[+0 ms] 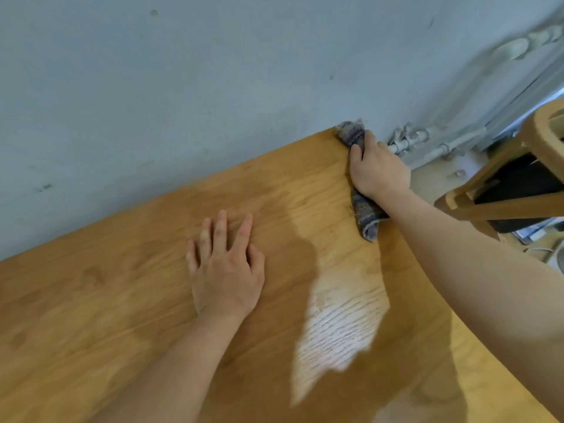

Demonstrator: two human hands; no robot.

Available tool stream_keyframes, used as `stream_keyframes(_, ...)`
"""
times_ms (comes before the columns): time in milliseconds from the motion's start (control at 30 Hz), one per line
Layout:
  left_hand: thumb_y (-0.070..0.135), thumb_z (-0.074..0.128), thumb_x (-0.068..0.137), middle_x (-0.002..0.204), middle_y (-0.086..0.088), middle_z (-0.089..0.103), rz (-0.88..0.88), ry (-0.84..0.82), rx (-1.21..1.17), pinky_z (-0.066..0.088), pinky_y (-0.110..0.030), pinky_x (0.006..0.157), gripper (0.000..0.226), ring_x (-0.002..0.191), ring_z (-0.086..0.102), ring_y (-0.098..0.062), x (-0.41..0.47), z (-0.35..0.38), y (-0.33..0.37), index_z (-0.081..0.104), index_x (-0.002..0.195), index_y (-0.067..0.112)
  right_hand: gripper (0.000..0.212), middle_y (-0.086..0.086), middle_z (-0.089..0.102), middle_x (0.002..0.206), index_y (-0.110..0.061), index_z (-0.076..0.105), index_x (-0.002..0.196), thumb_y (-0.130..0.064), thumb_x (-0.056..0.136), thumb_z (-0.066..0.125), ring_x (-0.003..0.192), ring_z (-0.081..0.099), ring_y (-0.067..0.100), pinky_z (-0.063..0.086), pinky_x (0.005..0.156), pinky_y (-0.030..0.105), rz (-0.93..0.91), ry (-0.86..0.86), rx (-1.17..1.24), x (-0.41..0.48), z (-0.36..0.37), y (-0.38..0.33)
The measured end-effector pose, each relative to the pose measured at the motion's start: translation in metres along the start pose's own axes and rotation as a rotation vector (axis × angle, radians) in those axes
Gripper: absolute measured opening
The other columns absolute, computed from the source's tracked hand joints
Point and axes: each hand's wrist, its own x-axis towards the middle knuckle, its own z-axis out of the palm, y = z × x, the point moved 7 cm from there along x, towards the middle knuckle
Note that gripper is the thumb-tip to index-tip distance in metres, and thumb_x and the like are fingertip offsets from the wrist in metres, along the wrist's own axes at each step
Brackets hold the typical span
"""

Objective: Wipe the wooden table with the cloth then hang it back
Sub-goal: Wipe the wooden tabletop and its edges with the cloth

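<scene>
1. The desk [91, 300] is a wooden top with plain grain, and its far edge meets a pale blue-grey wall [183, 87].
2. The cloth [367, 216] is a grey-blue striped rag bunched into a long roll. It lies on the desk at the far right corner, along the right edge.
3. One end of the cloth reaches the corner by the wall, and the other end sticks out near the wrist.
4. The right grip [378, 169] is clamped on the middle of the cloth, with the fingers curled over the roll and pressing it down on the wood.
5. The left grip [227, 276] lies apart and flat, palm down, fingers straight and spread. It rests on the bare middle of the desk and holds nothing.
6. The left grip is well apart from the cloth.
7. A bright patch of light [338, 325] falls on the wood between the two forearms, nearer the right one.
8. Beyond the right edge, white pipes [427, 138] run low along the wall.
9. A wooden stool [543, 126] stands beside the desk, with dark things under it that are too blurred to tell.
</scene>
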Motion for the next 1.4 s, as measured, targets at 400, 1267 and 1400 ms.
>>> stream_keyframes(400, 0.024, 0.036, 0.084, 0.146, -0.002, 0.045, 0.075, 0.096, -0.377, 0.023, -0.047, 0.113, 0.049, 0.138, 0.033, -0.023, -0.007, -0.013, -0.003, 0.057, 0.129, 0.025, 0.057, -0.003, 0.014, 0.164, -0.029, 0.022, 0.155, -0.046, 0.101, 0.025, 0.151, 0.006, 0.025, 0.006, 0.119, 0.055, -0.401, -0.094, -0.098, -0.228, 0.062, -0.098)
stream_keyframes(1267, 0.029, 0.035, 0.098, 0.152, -0.004, 0.037, 0.303, -0.151, -0.267, 0.028, -0.044, 0.114, 0.045, 0.14, 0.029, -0.024, -0.235, -0.026, -0.09, 0.046, 0.141, 0.02, 0.062, -0.004, 0.011, 0.164, -0.024, 0.013, 0.157, -0.046, 0.101, 0.028, 0.151, -0.002, 0.014, 0.003, 0.122, 0.046, -0.581, -0.223, -0.081, -0.475, 0.083, -0.119)
stream_keyframes(1400, 0.037, 0.03, 0.096, 0.158, -0.004, 0.024, 0.512, -0.271, -0.151, 0.017, -0.049, 0.116, 0.051, 0.144, 0.019, -0.025, -0.261, -0.006, -0.04, 0.032, 0.147, 0.032, 0.055, -0.007, 0.025, 0.161, -0.031, 0.031, 0.152, -0.046, 0.099, 0.026, 0.149, 0.018, 0.014, 0.017, 0.119, 0.045, -0.148, -0.003, -0.09, -0.448, 0.035, 0.025)
